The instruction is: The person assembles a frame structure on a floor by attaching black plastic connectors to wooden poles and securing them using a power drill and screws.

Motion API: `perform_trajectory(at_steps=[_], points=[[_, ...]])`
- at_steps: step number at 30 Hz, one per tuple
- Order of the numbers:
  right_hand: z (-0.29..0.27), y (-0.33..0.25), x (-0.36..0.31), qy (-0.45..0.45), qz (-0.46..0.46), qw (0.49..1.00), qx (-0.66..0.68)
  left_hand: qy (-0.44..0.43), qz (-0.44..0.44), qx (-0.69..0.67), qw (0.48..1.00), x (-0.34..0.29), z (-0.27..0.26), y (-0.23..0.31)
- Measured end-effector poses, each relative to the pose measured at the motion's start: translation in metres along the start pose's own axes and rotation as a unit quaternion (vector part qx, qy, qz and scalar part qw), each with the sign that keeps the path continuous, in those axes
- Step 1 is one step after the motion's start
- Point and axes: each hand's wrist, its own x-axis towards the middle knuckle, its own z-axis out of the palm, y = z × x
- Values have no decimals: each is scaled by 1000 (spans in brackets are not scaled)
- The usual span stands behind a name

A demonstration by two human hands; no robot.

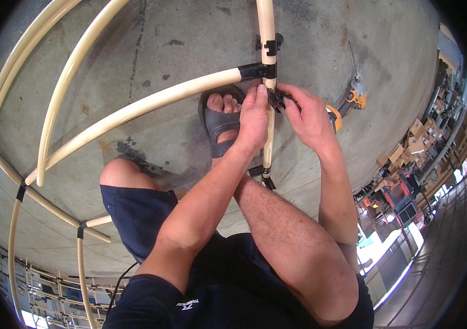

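A cream pipe (pixel 267 27) runs toward me from the far side, just right of centre. My left hand (pixel 253 119) is closed at this pipe, its thumb along the left side and its other fingers mostly hidden. On the pipe's right side, my right hand (pixel 306 114) pinches a small black pipe clamp (pixel 276 100), partly covered by fingers. Just beyond both hands, a black T-shaped joint (pixel 256 71) links the pipe to a long cream crossbar (pixel 151 112). Farther up the pipe sits another black clamp (pixel 270 47).
An orange-and-black power driver (pixel 356 97) with a long bit lies on the concrete floor (pixel 189 33) at right. Other cream pipes (pixel 69 71) form a frame at left. My sandalled foot (pixel 223 118) stands beside the pipe. Cardboard boxes (pixel 414 142) fill the far right.
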Motion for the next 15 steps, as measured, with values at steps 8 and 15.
perform_trajectory(at_steps=[8, 15], points=[[1, 0, -3, -6, 32, 999, 20, -12, 2, 28, 1000, -3, -3, -2], [1, 1, -6, -10, 31, 999, 6, -9, 9, 42, 999, 0, -7, -8]])
